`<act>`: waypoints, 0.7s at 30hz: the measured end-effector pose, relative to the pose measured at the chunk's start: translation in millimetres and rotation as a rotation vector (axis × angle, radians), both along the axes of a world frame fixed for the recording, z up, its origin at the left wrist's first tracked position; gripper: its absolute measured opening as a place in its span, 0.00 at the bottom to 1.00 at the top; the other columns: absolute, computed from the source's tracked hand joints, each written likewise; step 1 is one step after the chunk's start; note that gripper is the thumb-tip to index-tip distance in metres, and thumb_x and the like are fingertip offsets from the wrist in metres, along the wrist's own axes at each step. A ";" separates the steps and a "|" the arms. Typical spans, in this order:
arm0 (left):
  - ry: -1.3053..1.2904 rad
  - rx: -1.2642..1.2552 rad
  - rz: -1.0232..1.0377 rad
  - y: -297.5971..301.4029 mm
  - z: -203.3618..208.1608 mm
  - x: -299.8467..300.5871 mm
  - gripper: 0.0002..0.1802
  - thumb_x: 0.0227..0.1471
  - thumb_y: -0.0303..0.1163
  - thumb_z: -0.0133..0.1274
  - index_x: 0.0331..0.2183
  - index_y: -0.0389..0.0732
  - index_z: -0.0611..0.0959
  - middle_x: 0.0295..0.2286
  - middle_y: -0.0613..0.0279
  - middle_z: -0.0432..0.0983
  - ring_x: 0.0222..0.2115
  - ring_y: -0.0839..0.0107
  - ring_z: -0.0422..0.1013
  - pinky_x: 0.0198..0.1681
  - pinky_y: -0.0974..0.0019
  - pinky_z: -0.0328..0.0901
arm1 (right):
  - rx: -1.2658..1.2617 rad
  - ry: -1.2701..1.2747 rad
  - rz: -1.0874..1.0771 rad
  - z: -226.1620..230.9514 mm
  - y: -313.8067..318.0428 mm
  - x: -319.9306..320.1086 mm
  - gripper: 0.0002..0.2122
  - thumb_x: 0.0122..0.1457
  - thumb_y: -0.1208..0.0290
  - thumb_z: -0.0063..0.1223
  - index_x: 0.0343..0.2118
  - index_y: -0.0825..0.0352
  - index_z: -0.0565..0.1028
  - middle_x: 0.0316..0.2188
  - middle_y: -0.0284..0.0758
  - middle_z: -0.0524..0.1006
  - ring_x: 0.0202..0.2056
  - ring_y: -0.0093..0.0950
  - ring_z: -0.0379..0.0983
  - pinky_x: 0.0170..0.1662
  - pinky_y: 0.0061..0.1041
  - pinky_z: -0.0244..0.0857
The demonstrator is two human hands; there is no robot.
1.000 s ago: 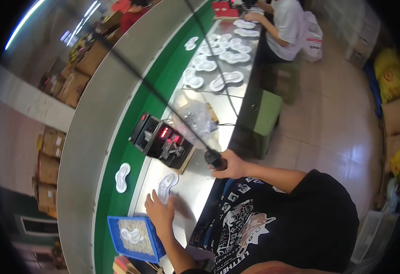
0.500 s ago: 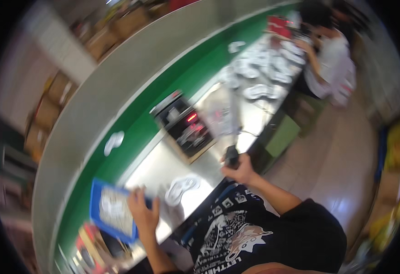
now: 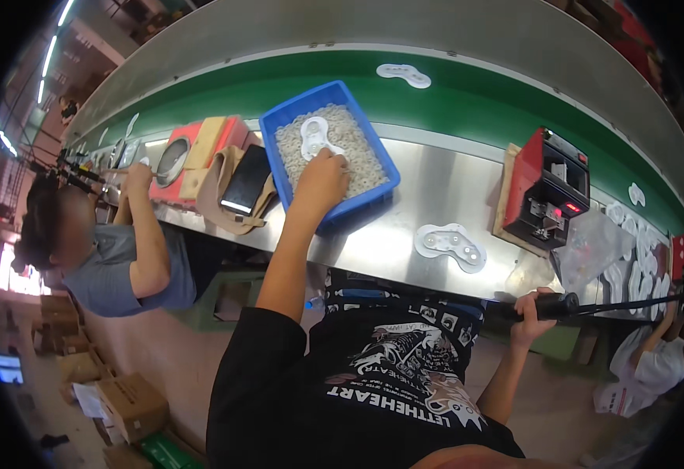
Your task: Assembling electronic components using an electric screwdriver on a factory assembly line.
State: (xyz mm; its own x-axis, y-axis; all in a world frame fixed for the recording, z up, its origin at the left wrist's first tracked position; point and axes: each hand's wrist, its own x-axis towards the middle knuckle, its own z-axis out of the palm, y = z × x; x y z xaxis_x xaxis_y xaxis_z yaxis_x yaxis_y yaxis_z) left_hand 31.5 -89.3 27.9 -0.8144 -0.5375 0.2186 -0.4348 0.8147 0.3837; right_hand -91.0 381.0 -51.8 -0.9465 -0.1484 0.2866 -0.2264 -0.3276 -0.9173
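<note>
My left hand (image 3: pixel 324 184) reaches into a blue plastic bin (image 3: pixel 391 162) filled with small pale ring-shaped pieces (image 3: pixel 367 166). Its fingers curl downward at the near end of a white curved plate (image 3: pixel 313 131) lying on the rings. What the fingertips pinch is hidden. My right hand (image 3: pixel 531 319) grips a black corded handheld tool (image 3: pixel 559 306) at the front edge of the bench; its cable runs off to the right. Between the hands, a second white curved plate (image 3: pixel 451 247) with small round fittings lies flat on the metal bench.
A red and black device (image 3: pixel 547 191) with a lit display stands right of the bin. Left of it are a dark phone-like object (image 3: pixel 245 181) and a red block (image 3: pixel 193 156). A green strip (image 3: pixel 483 98) runs behind. People (image 3: pixel 127 262) sit on both sides; more white plates (image 3: pixel 637 266) lie far right.
The view has swung left and levelled. My left hand has come down into the bin, at the white plate. My right hand still holds the black tool.
</note>
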 end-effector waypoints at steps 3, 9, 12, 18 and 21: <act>-0.025 0.034 0.015 -2.5 0.6 0.6 0.08 0.51 0.29 0.61 0.35 0.37 0.87 0.37 0.45 0.78 0.41 0.45 0.76 0.46 0.50 0.70 | -0.030 0.013 0.010 -0.2 -2.1 1.7 0.14 0.56 0.83 0.57 0.45 0.74 0.69 0.25 0.35 0.70 0.22 0.23 0.67 0.28 0.23 0.65; -0.018 0.114 0.015 3.3 -25.9 -4.9 0.06 0.52 0.27 0.58 0.33 0.35 0.80 0.35 0.40 0.79 0.40 0.40 0.76 0.44 0.46 0.70 | -0.017 -0.117 -0.023 -44.2 37.0 -5.8 0.18 0.57 0.84 0.58 0.50 0.71 0.70 0.30 0.31 0.69 0.25 0.18 0.65 0.30 0.19 0.63; -0.098 0.106 -0.065 9.5 -15.3 -6.4 0.06 0.51 0.29 0.60 0.29 0.35 0.83 0.31 0.42 0.80 0.37 0.45 0.77 0.42 0.48 0.71 | 0.031 -0.041 -0.033 -19.3 24.7 -1.0 0.16 0.58 0.84 0.54 0.50 0.73 0.69 0.28 0.31 0.68 0.23 0.19 0.63 0.28 0.19 0.59; -0.151 0.098 0.035 16.1 -0.2 -1.0 0.08 0.54 0.31 0.55 0.33 0.37 0.82 0.29 0.42 0.81 0.34 0.44 0.78 0.41 0.45 0.71 | 0.047 -0.055 -0.047 -16.6 14.4 -4.4 0.17 0.57 0.85 0.52 0.49 0.73 0.68 0.28 0.32 0.69 0.23 0.20 0.62 0.28 0.20 0.58; -0.182 0.096 0.017 12.3 1.1 0.8 0.08 0.56 0.32 0.53 0.37 0.39 0.80 0.30 0.42 0.81 0.34 0.43 0.78 0.40 0.43 0.70 | 0.028 -0.071 -0.033 -15.5 10.9 -6.8 0.17 0.57 0.84 0.52 0.50 0.73 0.68 0.27 0.32 0.69 0.23 0.20 0.62 0.28 0.19 0.57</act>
